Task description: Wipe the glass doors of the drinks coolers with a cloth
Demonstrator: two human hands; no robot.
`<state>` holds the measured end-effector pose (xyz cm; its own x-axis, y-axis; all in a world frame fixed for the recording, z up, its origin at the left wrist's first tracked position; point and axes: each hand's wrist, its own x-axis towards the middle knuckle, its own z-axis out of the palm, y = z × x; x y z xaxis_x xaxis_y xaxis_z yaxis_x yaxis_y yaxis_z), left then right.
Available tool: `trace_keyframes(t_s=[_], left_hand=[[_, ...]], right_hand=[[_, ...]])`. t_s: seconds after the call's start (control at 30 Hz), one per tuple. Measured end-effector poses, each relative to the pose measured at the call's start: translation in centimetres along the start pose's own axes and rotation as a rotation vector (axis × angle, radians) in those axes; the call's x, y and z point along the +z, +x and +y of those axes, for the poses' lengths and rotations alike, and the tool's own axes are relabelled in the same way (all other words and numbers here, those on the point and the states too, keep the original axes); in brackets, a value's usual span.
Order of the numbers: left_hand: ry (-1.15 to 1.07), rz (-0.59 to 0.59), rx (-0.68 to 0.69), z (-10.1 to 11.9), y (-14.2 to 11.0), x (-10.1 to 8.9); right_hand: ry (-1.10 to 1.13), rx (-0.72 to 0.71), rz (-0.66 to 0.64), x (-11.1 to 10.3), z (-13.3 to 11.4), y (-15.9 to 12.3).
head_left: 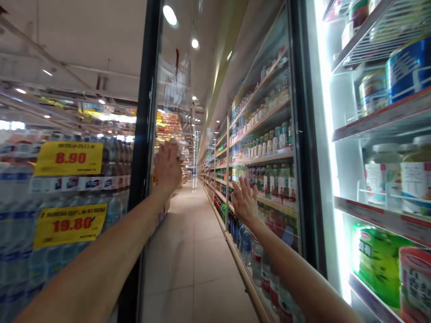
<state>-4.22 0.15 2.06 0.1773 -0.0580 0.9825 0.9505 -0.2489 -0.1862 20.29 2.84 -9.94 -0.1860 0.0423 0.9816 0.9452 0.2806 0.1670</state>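
Note:
A tall glass cooler door (pixel 202 251) in a black frame (pixel 305 134) stands swung out in front of me. My left hand (pixel 168 166) is raised at the pane's left side, near the dark upright edge, palm toward the glass and fingers stretched up, slightly blurred. Lower and to the right, my right hand (pixel 245 202) faces the pane with its fingers spread. Neither hand holds anything. Whether both palms press on the glass or hover just short of it I cannot tell. Reflections blend with the view through the pane.
At right, the lit cooler has shelves (pixel 380 114) with cans, bottles (pixel 384 175) and green packs (pixel 380 255). Shrink-wrapped bottles (pixel 16 215) are stacked at left behind yellow price signs (pixel 69 158). A tiled aisle (pixel 188 215) runs ahead, seen through the glass.

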Motion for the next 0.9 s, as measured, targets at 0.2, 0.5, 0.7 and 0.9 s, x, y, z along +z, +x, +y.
trace_keyframes(t_s=[0.2,0.5,0.7,0.9], left_hand=[[-0.079,-0.216,0.431,3.8,-1.9,1.3],[-0.043,-0.054,0.167,2.1,-0.7,1.1],[-0.07,-0.206,0.41,1.2,-1.8,1.5],[-0.046,-0.082,0.216,0.2,-2.7,0.8]], right_hand=[[-0.003,-0.005,0.015,0.2,-0.3,-0.3],[-0.008,0.008,0.019,0.5,-0.1,-0.7],[0.002,0.01,0.015,0.5,-0.1,-0.7],[0.01,0.023,0.012,0.5,-0.3,-0.8]])
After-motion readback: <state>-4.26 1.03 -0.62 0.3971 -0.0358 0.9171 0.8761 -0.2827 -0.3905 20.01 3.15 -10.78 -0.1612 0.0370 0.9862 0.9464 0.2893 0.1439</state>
